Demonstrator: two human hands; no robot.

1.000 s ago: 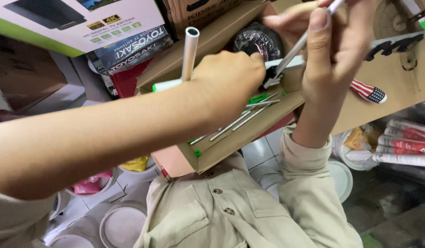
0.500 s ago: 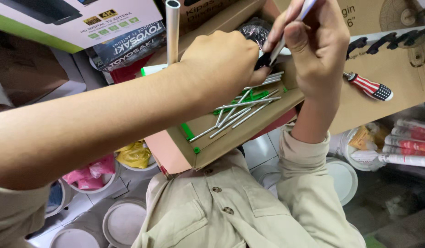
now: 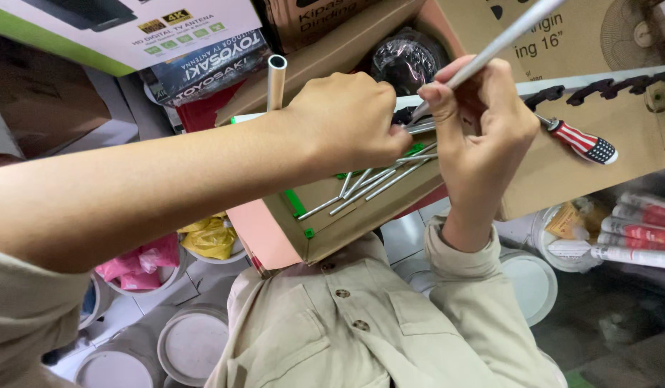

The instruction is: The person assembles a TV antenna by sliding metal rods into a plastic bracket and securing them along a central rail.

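Head cam was the only view, so here goes. Left hand [image 3: 347,122] was balled into a tight fist around a short metal tube [image 3: 276,80], which stuck straight up out of the top of the fist, open end up. Right hand [image 3: 483,133] was just beside it, nearly touching, fingers pinched shut on a long thin rod [image 3: 505,37] whose axis ran diagonally up to the right, lower tip aimed down-left at the left fist. Loose rods [image 3: 368,185] lay directly beneath both hands in a cardboard box [image 3: 332,230], slanted too.
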